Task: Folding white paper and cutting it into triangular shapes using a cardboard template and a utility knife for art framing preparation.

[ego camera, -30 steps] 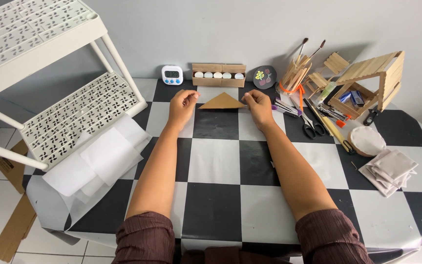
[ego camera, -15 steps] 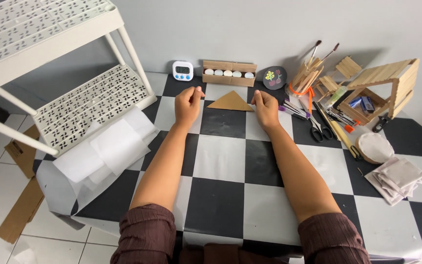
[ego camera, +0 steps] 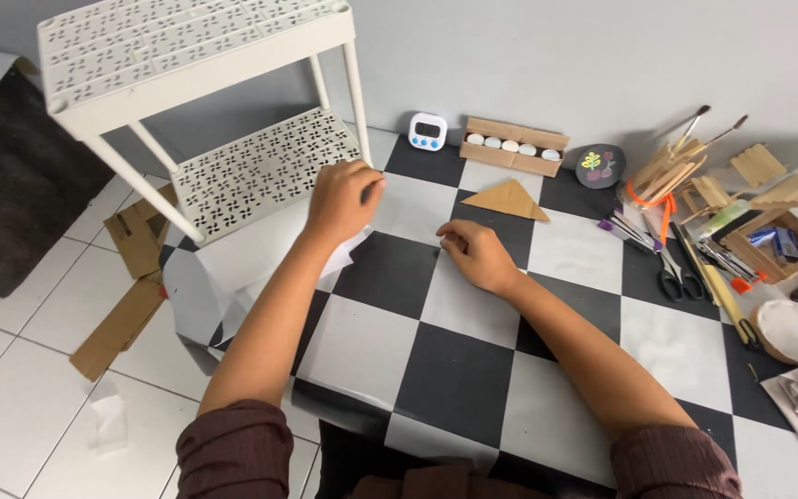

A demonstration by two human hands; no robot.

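We note a white timer (ego camera: 428,131), scissors (ego camera: 672,273) and a white perforated shelf rack (ego camera: 198,46) beside the checkered bench (ego camera: 459,370).

A small white digital timer with a blue-rimmed grey screen (ego camera: 428,130) stood against the wall, just beside a long open cardboard box holding round white pots (ego camera: 513,146).

Both arms wear dark maroon-brown sleeves w/ fine thin stripes, pushed up above the elbows, bunched in folds. Forearms bare. Left hand (ego camera: 344,196) & right hand (ego camera: 476,256) bare too: no gloves, rings or watch visible.
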